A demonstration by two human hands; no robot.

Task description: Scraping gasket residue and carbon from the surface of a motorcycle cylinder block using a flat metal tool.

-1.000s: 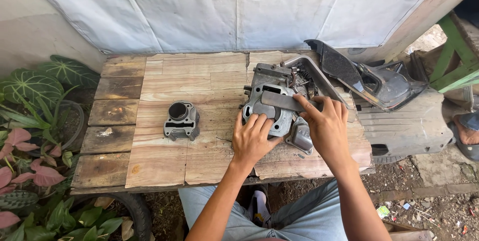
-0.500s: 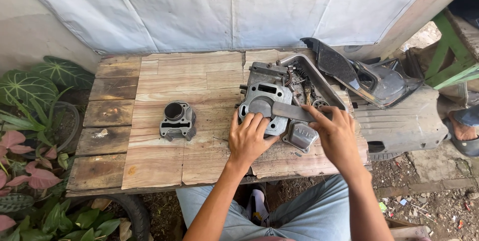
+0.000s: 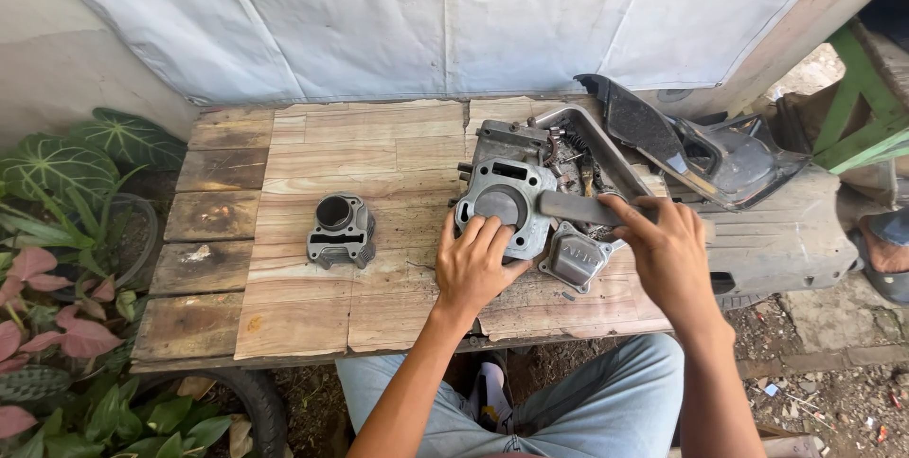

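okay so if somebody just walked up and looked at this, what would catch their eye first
Most striking is the grey metal engine part right of centre on the wooden table, with the left hand pressed flat on it and the right hand gripping a dark bar-shaped tool laid across it. Next, a smaller engine cylinder sits alone to the left. Black plastic body panels pile up at the table's right end.

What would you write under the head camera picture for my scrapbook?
Left hand presses a grey metal engine part on a wooden plank table while right hand grips a grey metal bar.
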